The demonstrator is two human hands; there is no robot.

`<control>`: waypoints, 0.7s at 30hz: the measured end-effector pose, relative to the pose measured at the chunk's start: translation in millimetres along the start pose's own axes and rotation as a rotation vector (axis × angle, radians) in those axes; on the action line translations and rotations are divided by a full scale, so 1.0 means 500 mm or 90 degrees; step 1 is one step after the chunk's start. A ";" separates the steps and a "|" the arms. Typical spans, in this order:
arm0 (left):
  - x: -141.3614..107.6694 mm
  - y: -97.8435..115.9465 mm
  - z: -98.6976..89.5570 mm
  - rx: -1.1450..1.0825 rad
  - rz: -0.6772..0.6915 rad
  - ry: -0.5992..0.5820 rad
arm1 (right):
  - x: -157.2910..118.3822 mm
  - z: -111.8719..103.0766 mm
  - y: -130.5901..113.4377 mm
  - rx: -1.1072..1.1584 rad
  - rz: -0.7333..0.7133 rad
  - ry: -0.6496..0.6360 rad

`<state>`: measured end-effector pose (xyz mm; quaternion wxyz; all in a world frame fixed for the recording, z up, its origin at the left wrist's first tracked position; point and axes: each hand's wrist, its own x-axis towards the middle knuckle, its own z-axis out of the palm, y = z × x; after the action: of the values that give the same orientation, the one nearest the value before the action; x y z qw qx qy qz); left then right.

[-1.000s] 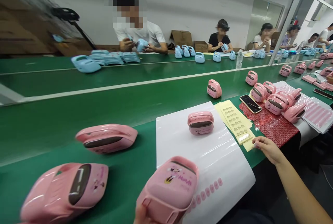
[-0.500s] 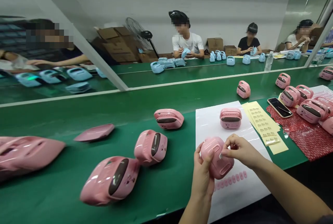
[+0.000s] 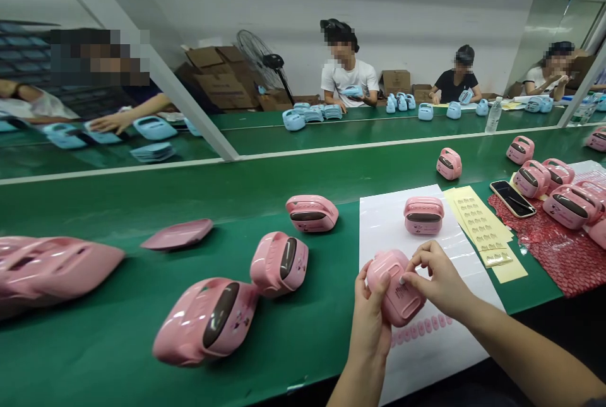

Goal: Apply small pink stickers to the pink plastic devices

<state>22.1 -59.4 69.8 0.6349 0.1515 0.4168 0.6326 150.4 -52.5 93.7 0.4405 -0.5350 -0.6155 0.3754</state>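
My left hand (image 3: 372,309) is wrapped round a rounded pink plastic case (image 3: 400,312), held above a white sheet (image 3: 440,356). The case's flat side, with two long raised strips and small dark printed marks between them, faces me. Thumb and forefinger of my right hand (image 3: 438,277) are pinched together against this face; whatever is between them is too small to make out. On the sheet below lies a row of small pink oval pieces (image 3: 421,330). Just beyond my hands stands another pink case with a handle and dark window (image 3: 423,215).
More pink cases (image 3: 279,265) stand to the left, near a flat pink piece (image 3: 178,235). At right are yellow sticker sheets (image 3: 480,224), a phone (image 3: 512,199) and red bubble wrap (image 3: 544,249). Across a divider rail (image 3: 331,147), several people handle blue cases (image 3: 294,119).
My view has shifted slightly, so the scene sits a little further right. Dark marks now show on the case's face, beside my right fingertips. Across the bench, a person's arm has reached over the blue cases.
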 end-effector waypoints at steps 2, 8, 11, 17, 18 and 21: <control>-0.002 -0.001 -0.003 0.002 -0.001 -0.011 | -0.006 0.009 0.006 -0.026 -0.063 0.042; -0.006 -0.008 -0.006 0.072 0.025 -0.050 | -0.010 0.020 0.014 0.010 -0.125 0.069; 0.003 -0.011 -0.021 0.054 0.020 -0.053 | -0.016 -0.006 0.012 0.091 -0.147 0.057; 0.026 -0.020 -0.108 -0.111 -0.075 -0.110 | -0.075 -0.082 0.099 -0.045 -0.089 -0.008; 0.029 -0.024 -0.125 -0.140 -0.089 -0.130 | -0.088 -0.085 0.123 -0.083 -0.071 -0.039; 0.036 -0.044 -0.168 -0.207 -0.132 -0.183 | -0.122 -0.071 0.186 -0.153 -0.070 -0.115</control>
<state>-26.5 -74.2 -3.0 0.7654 0.0920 0.2282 0.5946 217.0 -99.8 10.1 0.3357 -0.5136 -0.7215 0.3210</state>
